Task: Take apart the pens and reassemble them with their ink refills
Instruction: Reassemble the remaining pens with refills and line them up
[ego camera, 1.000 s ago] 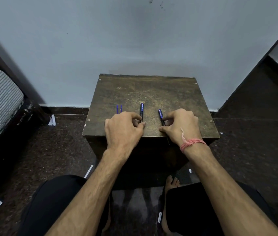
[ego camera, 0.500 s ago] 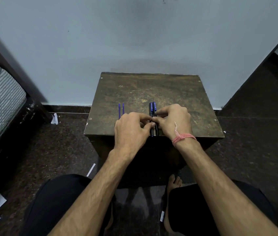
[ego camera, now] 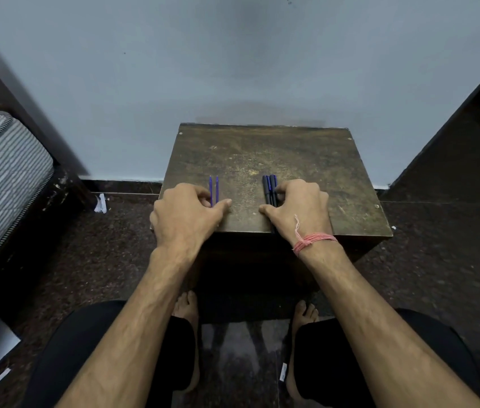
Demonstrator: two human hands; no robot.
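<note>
Two thin blue ink refills (ego camera: 214,188) lie side by side on the worn brown table (ego camera: 262,151), pointing away from me. My left hand (ego camera: 185,214) covers their near ends, with the index finger on their left and the thumb on their right. Two dark pens (ego camera: 270,189) with blue clips lie parallel to the right of the refills. My right hand (ego camera: 300,209), a pink thread around its wrist, pinches their near halves between the thumb and the curled fingers. The pens' near ends are hidden under that hand.
The small table stands against a pale wall (ego camera: 233,69). A striped mattress on a dark bed frame (ego camera: 3,172) is at the left. Dark stone floor surrounds the table, with paper scraps (ego camera: 100,203) on it. My knees and bare feet are below the table's front edge.
My left hand left the pens and moved left onto the two refills. My right hand stayed on the two pens, now lying together, and shifted slightly right.
</note>
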